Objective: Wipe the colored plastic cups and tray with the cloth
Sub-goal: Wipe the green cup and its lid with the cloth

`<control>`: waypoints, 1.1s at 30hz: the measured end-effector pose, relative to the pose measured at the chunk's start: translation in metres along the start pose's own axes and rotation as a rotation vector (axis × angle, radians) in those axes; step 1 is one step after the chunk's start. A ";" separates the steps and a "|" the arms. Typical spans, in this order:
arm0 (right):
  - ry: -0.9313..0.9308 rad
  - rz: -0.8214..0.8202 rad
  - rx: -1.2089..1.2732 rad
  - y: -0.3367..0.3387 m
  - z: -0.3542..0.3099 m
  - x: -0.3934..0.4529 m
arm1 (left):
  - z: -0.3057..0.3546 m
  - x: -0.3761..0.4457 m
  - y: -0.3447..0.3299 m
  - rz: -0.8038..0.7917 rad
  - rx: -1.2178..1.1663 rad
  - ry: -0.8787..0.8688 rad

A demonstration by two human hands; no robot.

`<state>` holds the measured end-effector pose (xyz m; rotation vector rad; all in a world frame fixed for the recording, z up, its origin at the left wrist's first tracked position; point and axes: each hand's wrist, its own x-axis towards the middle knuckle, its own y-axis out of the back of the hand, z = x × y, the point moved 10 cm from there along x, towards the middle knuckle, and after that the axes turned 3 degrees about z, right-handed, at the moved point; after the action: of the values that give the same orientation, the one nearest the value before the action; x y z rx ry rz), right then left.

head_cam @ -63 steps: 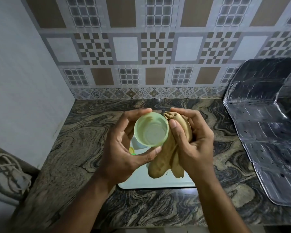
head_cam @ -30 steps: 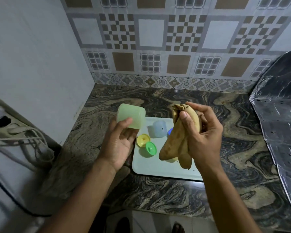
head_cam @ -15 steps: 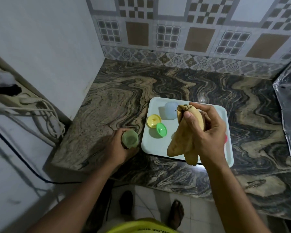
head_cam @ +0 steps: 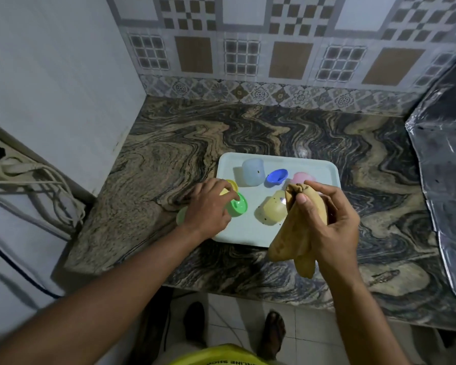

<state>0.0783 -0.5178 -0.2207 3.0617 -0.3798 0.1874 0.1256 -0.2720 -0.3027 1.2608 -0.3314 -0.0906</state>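
Left hand [head_cam: 208,206] at 9 o'clock of the tray [head_cam: 248,233], fingers curled down over the green cup [head_cam: 238,205], fingertips on its top; whether really gripped or only touched, cannot tell. Under the same hand, a yellow cup [head_cam: 231,186] half hidden at the tray's left edge. Just off that edge, on the table [head_cam: 169,159], a pale green cup [head_cam: 181,216] peeking out beneath the wrist.

Right hand [head_cam: 327,214] raised over the tray's 3 o'clock side, thumb and fingers pinching a bunched tan cloth [head_cam: 292,233], loose folds hanging down past the tray's near rim.

On the tray: pale blue cup [head_cam: 253,171] upside down at 12 o'clock, dark blue cup [head_cam: 276,176] tipped on its side just right of it, pink cup [head_cam: 302,177] at 2 o'clock partly behind the cloth, pale yellow cup [head_cam: 273,210] upside down near the centre, speckled with dark spots, touching the cloth's edge in view.

Foil sheet [head_cam: 448,180] at 3 o'clock of the table, well apart from the tray. Cables [head_cam: 50,185] at 9 o'clock, beyond the table's left end. Two feet on the floor tiles at 6 o'clock.
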 end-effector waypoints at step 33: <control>0.370 0.095 -0.088 -0.018 -0.082 -0.024 | 0.085 -0.018 0.101 0.164 -1.711 0.482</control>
<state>0.0501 -0.4888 -0.1435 2.8381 -0.4926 0.7067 0.0721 -0.3149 -0.1884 -0.4580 0.1200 0.0780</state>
